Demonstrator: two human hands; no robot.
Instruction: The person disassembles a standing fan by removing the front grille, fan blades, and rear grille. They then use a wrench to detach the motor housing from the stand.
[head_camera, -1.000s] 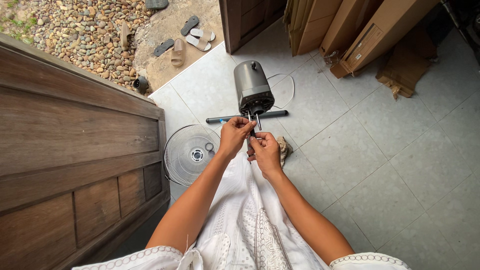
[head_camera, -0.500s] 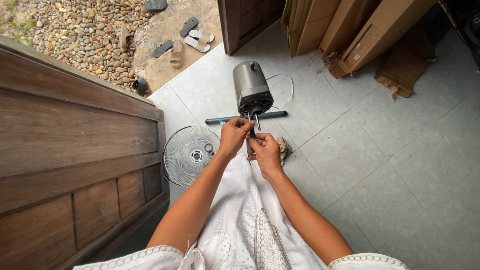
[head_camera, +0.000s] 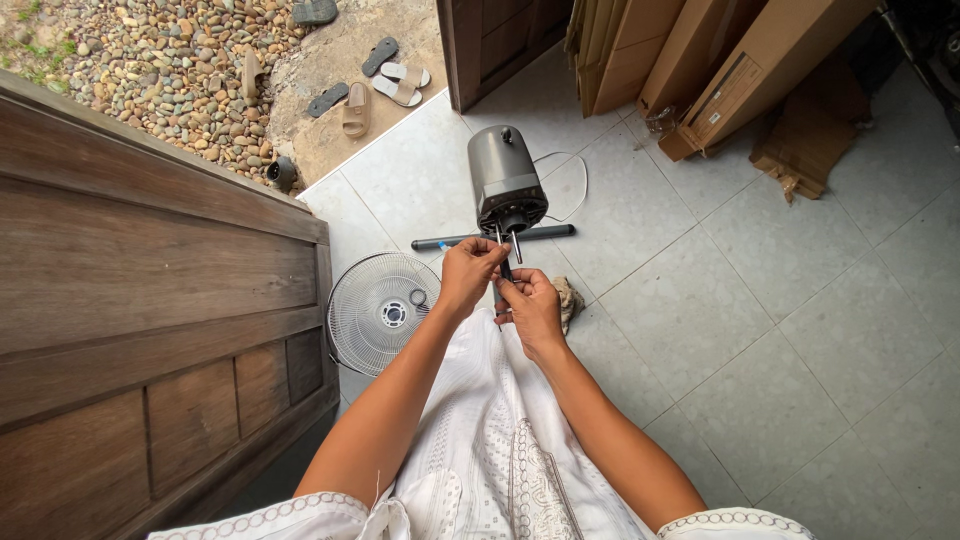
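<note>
Long brown cardboard cartons (head_camera: 700, 60) lean against the far wall, upper right. One carries a pale rectangular label (head_camera: 722, 112) near its lower end. Torn brown cardboard pieces (head_camera: 805, 150) lie beside them on the floor tiles (head_camera: 800, 330).

left hand (head_camera: 468, 275) + right hand (head_camera: 530, 305) pinch shaft | grey fan motor (head_camera: 506, 190) | grille (head_camera: 383, 311) on tiles

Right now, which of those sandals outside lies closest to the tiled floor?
The tan sandal, alone by the tile edge; the other sandals lie farther up, near the pebbles.
</note>
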